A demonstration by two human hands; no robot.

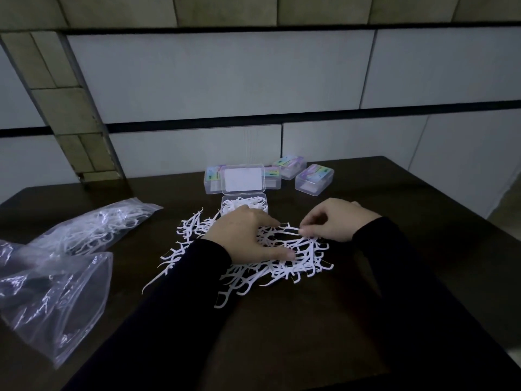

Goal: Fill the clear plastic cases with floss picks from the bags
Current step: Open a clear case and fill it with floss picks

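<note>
Picks (282,258) tangle on the bench (310,320); my left hand (245,235) presses flat, right hand (332,221) pinches one, others may drag off.

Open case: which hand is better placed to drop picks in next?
Likely the left hand: it lies on the pile directly below the open case. The right hand sits farther off, pinching a pick.

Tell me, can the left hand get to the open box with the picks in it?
Probably yes. The left hand rests on the loose pile of floss picks, just in front of the open case. Its lid stands up at the back, so nothing blocks the way in.
</note>
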